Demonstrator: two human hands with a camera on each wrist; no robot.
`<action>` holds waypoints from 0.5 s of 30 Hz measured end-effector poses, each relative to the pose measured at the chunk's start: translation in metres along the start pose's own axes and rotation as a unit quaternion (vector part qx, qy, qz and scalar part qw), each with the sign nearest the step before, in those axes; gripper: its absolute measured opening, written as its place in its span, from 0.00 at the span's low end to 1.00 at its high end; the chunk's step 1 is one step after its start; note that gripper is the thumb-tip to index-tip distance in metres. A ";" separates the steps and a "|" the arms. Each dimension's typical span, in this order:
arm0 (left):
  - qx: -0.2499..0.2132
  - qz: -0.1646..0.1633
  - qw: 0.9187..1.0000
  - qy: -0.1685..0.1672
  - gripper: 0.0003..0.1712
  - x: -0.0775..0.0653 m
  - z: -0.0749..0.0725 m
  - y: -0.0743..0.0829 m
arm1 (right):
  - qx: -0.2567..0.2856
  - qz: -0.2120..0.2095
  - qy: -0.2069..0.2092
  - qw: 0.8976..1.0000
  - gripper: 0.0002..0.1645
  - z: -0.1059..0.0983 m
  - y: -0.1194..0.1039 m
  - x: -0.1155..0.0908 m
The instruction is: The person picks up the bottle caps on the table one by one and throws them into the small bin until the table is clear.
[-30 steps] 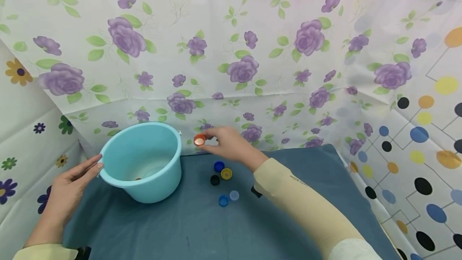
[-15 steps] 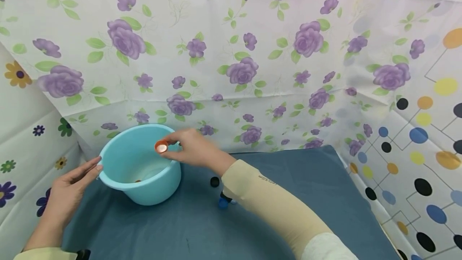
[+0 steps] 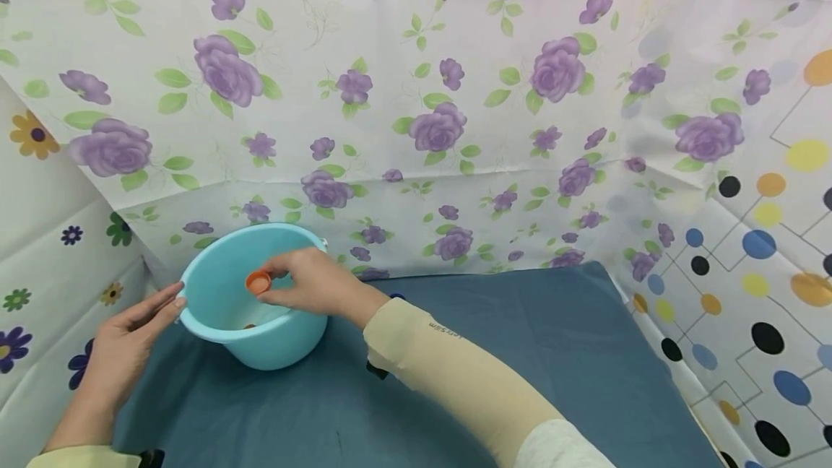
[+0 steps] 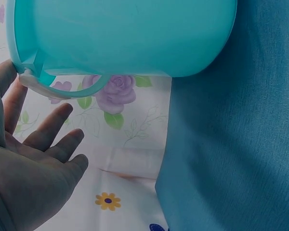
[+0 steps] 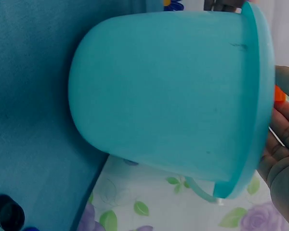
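Note:
My right hand (image 3: 318, 284) pinches an orange bottle cap (image 3: 258, 282) between thumb and fingers, over the mouth of a light blue plastic bucket (image 3: 273, 345). At the bucket's left rim, my left hand (image 3: 123, 345) holds the edge between thumb and fingertips. The left wrist view shows that hand (image 4: 38, 173) by the handle (image 4: 86, 91), its other fingers spread. Seen from the right wrist, the orange cap (image 5: 280, 94) peeks past the rim. A small brownish thing (image 3: 250, 326) lies on the bucket's floor, mostly hidden by the front rim.
The bucket stands on a blue-grey cloth (image 3: 260, 417) near its back edge. A black cap (image 5: 7, 211) and a sliver of a blue cap (image 5: 31, 229) show in the right wrist view. My right sleeve hides that area in the head view. Flowered sheeting (image 3: 390, 128) hangs behind.
My right hand has carried the orange cap leftward from beside the bucket to over its opening. The right forearm now covers the loose caps on the cloth. My left hand stays at the rim.

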State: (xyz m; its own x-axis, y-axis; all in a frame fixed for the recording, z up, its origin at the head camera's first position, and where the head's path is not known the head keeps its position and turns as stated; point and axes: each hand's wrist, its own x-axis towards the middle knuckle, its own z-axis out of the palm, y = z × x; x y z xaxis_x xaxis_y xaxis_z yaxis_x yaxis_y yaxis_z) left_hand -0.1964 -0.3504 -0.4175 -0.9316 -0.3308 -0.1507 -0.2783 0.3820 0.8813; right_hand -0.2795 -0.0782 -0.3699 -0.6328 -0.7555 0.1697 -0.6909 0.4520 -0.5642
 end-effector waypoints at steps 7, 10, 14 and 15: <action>-0.002 0.002 1.000 0.002 0.38 0.000 0.000 0.000 | -0.004 0.005 0.000 1.000 0.19 0.012 0.002 0.001; -0.001 0.004 1.000 0.003 0.38 0.000 0.000 0.000 | -0.006 0.005 0.003 1.000 0.19 0.015 0.003 0.001; -0.003 0.005 1.000 0.005 0.37 0.000 0.000 -0.001 | -0.010 0.005 0.009 1.000 0.18 0.016 0.003 0.002; -0.004 0.005 1.000 0.004 0.37 0.000 0.000 -0.001 | -0.012 0.005 0.010 1.000 0.18 0.016 0.004 0.002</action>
State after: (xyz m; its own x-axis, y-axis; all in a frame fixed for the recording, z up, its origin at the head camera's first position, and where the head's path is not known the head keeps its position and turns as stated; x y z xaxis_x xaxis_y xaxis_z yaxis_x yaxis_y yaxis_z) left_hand -0.1961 -0.3503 -0.4185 -0.9323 -0.3345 -0.1374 -0.2666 0.3791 0.8861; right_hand -0.2774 -0.0858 -0.3849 -0.6462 -0.7417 0.1796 -0.6926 0.4712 -0.5461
